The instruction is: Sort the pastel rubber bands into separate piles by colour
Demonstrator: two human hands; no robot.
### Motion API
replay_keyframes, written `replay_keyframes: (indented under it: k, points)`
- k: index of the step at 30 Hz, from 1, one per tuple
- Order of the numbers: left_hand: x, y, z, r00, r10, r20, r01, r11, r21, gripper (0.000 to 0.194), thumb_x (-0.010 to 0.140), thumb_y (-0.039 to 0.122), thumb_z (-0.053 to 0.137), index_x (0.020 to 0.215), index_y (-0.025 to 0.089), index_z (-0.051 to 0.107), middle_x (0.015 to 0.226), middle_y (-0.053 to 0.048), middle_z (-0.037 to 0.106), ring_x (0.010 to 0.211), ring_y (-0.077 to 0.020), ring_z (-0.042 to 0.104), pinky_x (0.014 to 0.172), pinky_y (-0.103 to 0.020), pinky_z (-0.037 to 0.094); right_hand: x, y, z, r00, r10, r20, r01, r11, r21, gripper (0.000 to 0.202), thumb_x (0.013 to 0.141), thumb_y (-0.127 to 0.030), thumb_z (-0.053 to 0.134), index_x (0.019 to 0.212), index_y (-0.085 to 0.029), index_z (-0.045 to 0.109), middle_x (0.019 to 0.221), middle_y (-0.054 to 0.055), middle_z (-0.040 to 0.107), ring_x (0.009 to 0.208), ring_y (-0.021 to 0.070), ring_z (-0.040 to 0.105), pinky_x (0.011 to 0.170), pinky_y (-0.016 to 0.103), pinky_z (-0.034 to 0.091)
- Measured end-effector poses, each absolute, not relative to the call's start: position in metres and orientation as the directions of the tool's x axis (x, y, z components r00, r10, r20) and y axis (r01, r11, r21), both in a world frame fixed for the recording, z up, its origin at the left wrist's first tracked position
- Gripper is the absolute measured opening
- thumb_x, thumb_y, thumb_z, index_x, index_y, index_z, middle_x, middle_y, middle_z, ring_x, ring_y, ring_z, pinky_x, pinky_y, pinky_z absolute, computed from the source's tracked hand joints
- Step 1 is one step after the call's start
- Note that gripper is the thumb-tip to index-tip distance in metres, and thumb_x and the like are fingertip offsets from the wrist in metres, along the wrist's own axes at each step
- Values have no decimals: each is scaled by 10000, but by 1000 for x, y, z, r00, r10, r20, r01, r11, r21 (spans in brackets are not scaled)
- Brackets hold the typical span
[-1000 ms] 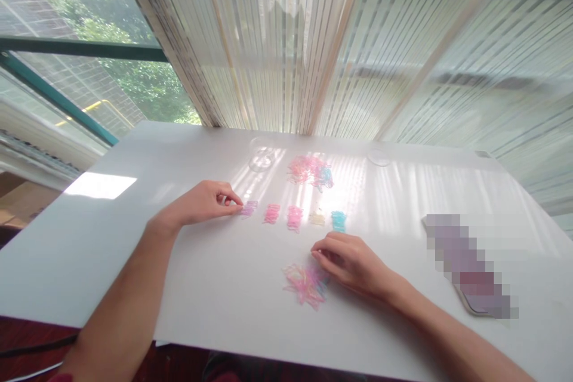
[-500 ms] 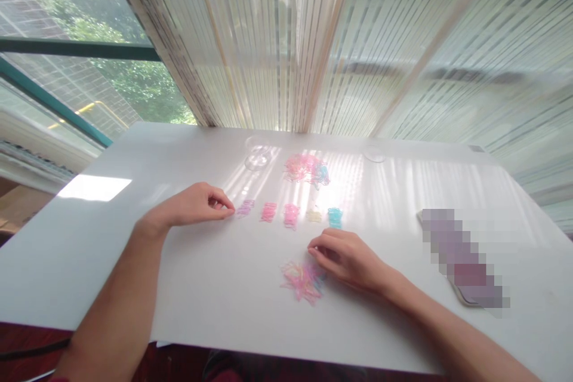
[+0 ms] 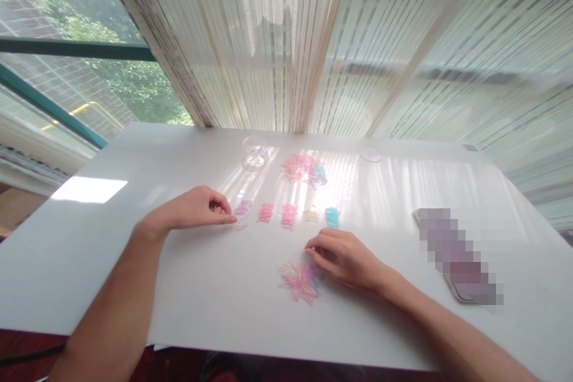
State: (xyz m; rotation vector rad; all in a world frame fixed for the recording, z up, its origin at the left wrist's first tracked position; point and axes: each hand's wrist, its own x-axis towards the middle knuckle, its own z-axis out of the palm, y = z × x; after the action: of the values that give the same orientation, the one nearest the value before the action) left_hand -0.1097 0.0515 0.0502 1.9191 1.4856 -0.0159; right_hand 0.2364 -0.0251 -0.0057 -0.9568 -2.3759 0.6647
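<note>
My left hand (image 3: 197,209) is beside the purple rubber bands (image 3: 243,208), thumb and forefinger closed at the stack's lower left edge. Whatever is between those fingertips is too small to make out. A loose purple band lies just below the stack. To the right run stacks of red-pink bands (image 3: 265,212), pink bands (image 3: 288,215), pale yellow bands (image 3: 310,215) and turquoise bands (image 3: 332,217). My right hand (image 3: 347,258) hovers or rests at the upper right of a mixed pile of bands (image 3: 299,282), fingers curled in a pinch. Its contents cannot be seen.
Farther back on the white table (image 3: 201,310) lies a larger heap of mixed bands (image 3: 304,168). Clear round containers or lids (image 3: 255,158) stand left of it, and another clear disc (image 3: 371,154) lies right. A blurred-out phone-like object (image 3: 459,256) is at the right.
My left fingertips have shifted slightly down along the purple stack, and a loose purple band now shows below it. My right hand stays by the near pile. The view has shifted a little.
</note>
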Motion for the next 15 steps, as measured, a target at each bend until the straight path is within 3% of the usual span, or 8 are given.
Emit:
replay_keyframes:
  k: [7,15]
  points:
    - [-97,42,54,318,844,-431,886,-102,452,355,721,586,707,712,236,763,627,9,455,552,-125,410,507,-238,282,237,-25,-7,-633,736,242,487,621,-613,199,994,-217,501,900,-178,671,727,21,605,639,136,524,599,259,387]
    - [-85,36,58,281,887,-367,911,-126,393,285,763,501,648,754,248,778,603,17,434,546,-124,404,511,-232,289,237,-24,-8,-633,737,239,480,615,-626,187,992,-213,509,897,-181,667,733,21,610,653,139,534,615,260,392]
